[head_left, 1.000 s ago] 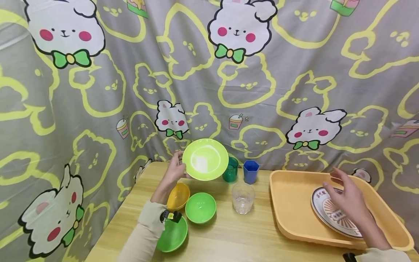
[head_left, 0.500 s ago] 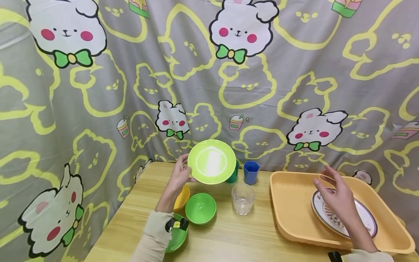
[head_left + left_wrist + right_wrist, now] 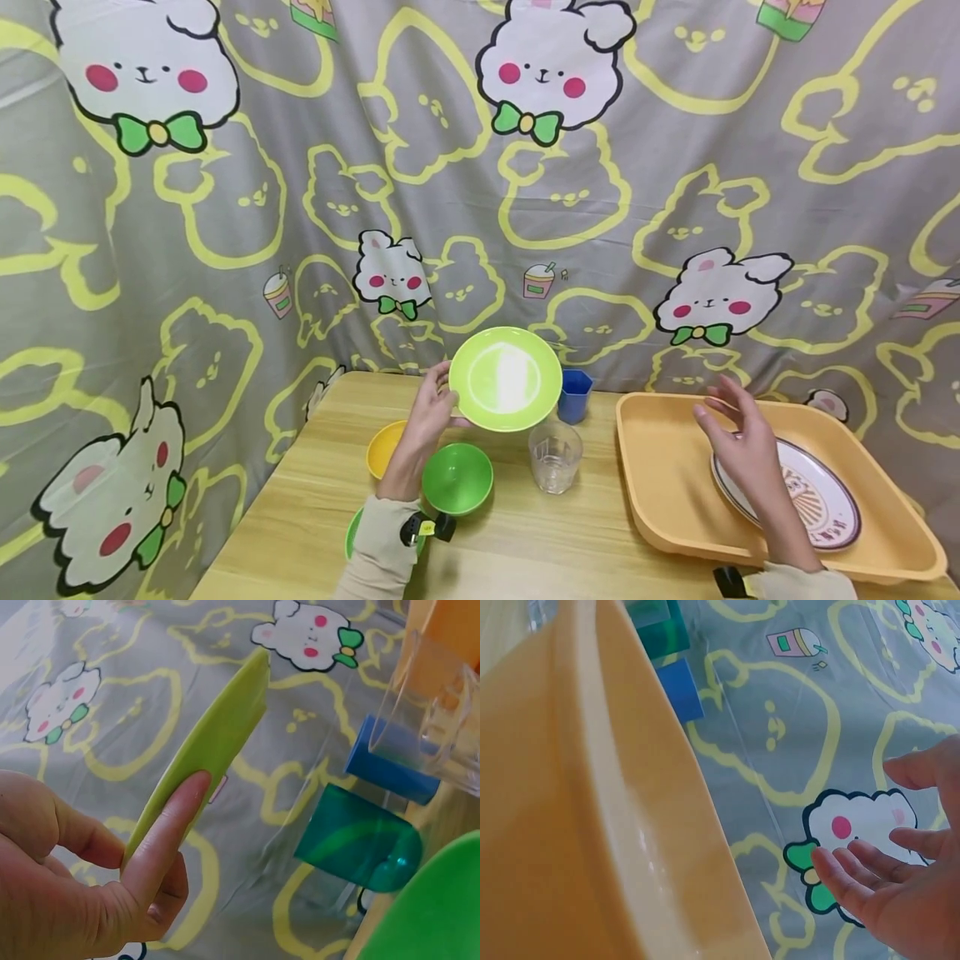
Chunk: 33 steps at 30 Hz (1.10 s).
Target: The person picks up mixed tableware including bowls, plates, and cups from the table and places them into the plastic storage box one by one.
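Observation:
My left hand [image 3: 432, 406] pinches a lime-green plate [image 3: 506, 379] by its left edge. The plate is held up off the table, tilted so its face shows in the head view. In the left wrist view the plate [image 3: 202, 742] is seen nearly edge-on between thumb and fingers. My right hand [image 3: 742, 442] hovers above the orange tray [image 3: 660, 483], fingers spread and holding nothing. Beneath it a white patterned plate [image 3: 825, 500] lies in the tray, partly hidden by the hand and forearm. The lime-green plate hides the green cup [image 3: 360, 836] in the head view.
A blue cup [image 3: 573, 398] and a clear cup [image 3: 555, 458] stand between the lifted plate and the tray. Near my left forearm are a green bowl [image 3: 457, 479], a yellow bowl [image 3: 384, 450] and another green bowl [image 3: 354, 533], partly covered. A patterned curtain [image 3: 585, 208] hangs behind the table.
My left hand has carried the lime-green plate to the right, now in front of the green cup. The right hand has shifted left above the tray, uncovering more of the white plate's right side.

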Each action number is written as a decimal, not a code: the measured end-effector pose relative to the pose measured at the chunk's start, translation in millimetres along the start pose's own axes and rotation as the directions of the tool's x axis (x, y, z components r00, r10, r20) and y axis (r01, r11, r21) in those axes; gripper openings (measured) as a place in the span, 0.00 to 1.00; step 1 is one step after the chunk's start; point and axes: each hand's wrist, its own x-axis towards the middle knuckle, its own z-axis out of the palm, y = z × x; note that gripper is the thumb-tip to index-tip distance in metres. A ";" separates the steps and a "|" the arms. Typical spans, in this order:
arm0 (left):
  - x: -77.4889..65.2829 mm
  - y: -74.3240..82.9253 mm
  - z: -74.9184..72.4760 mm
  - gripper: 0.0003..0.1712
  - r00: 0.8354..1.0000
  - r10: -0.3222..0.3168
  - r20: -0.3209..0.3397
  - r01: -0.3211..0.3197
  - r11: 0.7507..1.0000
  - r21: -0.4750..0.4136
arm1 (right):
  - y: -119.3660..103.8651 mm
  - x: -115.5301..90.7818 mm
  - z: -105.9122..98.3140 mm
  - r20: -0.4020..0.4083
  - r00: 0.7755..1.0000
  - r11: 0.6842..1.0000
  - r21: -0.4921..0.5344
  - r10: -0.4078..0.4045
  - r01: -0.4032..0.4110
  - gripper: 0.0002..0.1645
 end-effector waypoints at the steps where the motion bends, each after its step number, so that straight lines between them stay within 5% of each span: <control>1: -0.4 -0.3 0.8 0.36 1.000 -0.003 0.002 0.003 1.000 -0.005 | -0.8 0.2 2.0 0.003 1.000 1.000 0.009 0.001 -0.001 0.39; 18: 0.2 -9.8 20.0 0.36 0.998 0.004 0.061 -0.001 0.999 -0.042 | -11.8 1.4 47.0 0.015 1.000 0.981 0.191 -0.018 0.015 0.37; 33: -6.3 -14.5 40.3 0.35 0.989 -0.012 0.149 0.022 0.998 -0.065 | -21.9 -3.7 61.2 0.018 1.000 0.935 0.354 -0.020 0.013 0.35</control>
